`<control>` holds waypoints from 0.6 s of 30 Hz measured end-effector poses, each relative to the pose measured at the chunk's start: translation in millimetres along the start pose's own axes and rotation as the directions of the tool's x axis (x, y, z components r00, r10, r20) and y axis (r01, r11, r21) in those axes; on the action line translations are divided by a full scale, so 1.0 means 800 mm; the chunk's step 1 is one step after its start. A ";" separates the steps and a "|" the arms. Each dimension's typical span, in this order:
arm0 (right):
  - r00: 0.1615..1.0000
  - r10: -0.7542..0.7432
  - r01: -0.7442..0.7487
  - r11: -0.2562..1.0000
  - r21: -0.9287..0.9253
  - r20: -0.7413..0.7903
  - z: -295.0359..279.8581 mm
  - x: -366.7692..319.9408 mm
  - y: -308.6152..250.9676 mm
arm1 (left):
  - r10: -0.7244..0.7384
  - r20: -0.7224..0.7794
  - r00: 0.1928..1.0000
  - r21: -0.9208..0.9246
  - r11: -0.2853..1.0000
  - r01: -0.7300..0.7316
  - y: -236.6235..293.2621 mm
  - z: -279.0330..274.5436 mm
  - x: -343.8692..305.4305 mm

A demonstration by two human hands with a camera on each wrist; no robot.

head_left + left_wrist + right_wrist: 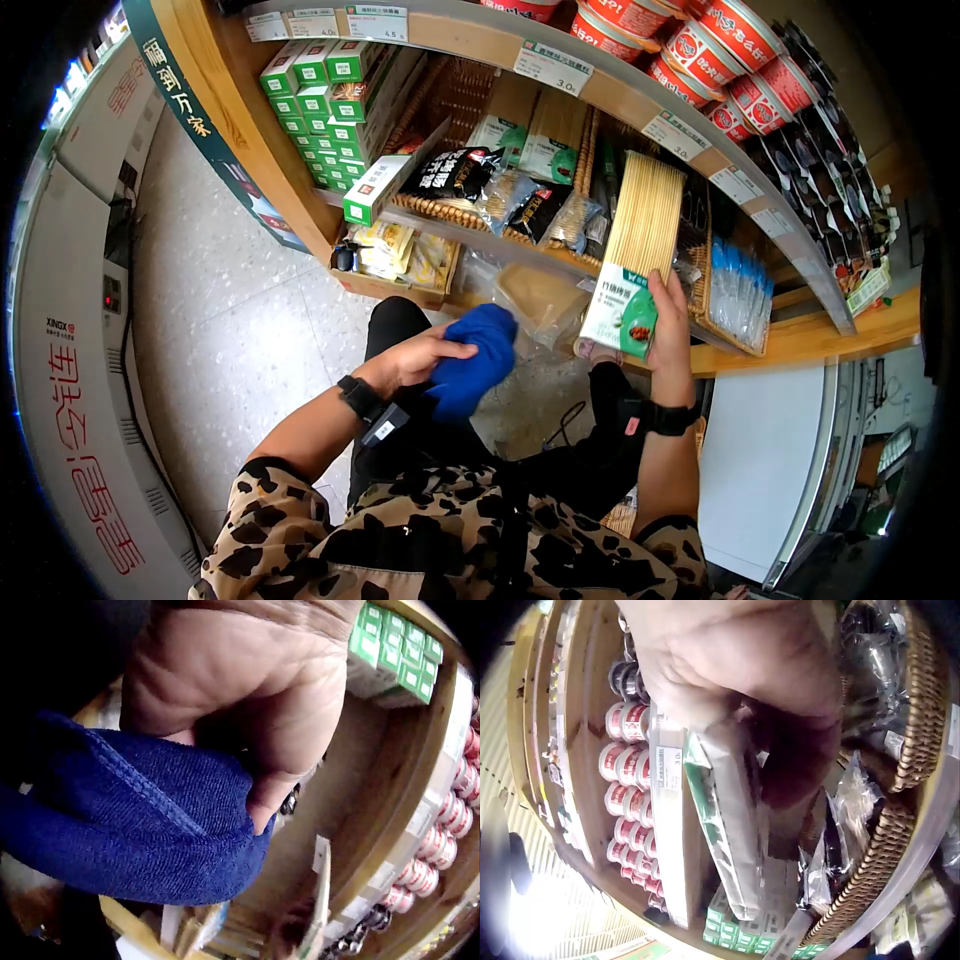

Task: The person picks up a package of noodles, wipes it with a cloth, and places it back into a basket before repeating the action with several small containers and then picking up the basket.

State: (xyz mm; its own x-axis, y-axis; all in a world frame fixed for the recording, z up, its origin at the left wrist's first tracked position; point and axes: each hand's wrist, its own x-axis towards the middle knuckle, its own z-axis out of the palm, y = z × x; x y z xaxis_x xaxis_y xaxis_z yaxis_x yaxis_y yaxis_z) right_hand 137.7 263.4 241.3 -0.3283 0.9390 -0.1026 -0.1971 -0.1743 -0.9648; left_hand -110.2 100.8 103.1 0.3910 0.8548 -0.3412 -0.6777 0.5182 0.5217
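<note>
In the head view my left hand grips a crumpled blue cloth above my knees. The left wrist view shows the thumb pressed on the folded towel-like cloth, which has a stitched seam. To the right, my right hand holds a pack of bamboo skewers by its green and white label end, the sticks pointing up toward the shelf. Seen from the right wrist, the pack stands edge-on below my hand, thumb on one side; the other fingers are mostly in shadow.
Wicker baskets on the shelf hold more skewer packs and black bags. Green and white boxes are stacked at the left. Red and white tubs stand above. A carton of yellow packets sits below; a white freezer lines the left.
</note>
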 end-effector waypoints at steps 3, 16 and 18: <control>0.992 0.023 -0.028 0.999 0.038 0.127 0.015 0.043 -0.013 | 0.010 -0.172 0.985 -0.050 0.999 -0.019 -0.013 -0.055 -0.011; 0.960 0.207 -0.223 0.972 0.069 0.187 0.123 0.282 0.031 | 0.050 -0.283 0.958 -0.281 0.950 -0.133 -0.039 -0.124 -0.019; 0.980 0.179 -0.181 0.984 0.009 0.081 0.130 0.326 0.049 | 0.067 -0.285 0.956 -0.292 0.944 -0.153 -0.034 -0.120 -0.026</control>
State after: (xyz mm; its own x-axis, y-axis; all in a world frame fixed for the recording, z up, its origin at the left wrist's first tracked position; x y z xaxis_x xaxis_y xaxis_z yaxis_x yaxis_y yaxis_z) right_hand -51.6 470.9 201.9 -0.4317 0.8655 -0.2541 -0.1426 -0.3436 -0.9282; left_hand -159.6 66.1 20.9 0.1512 0.8446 -0.5137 -0.8815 0.3504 0.3166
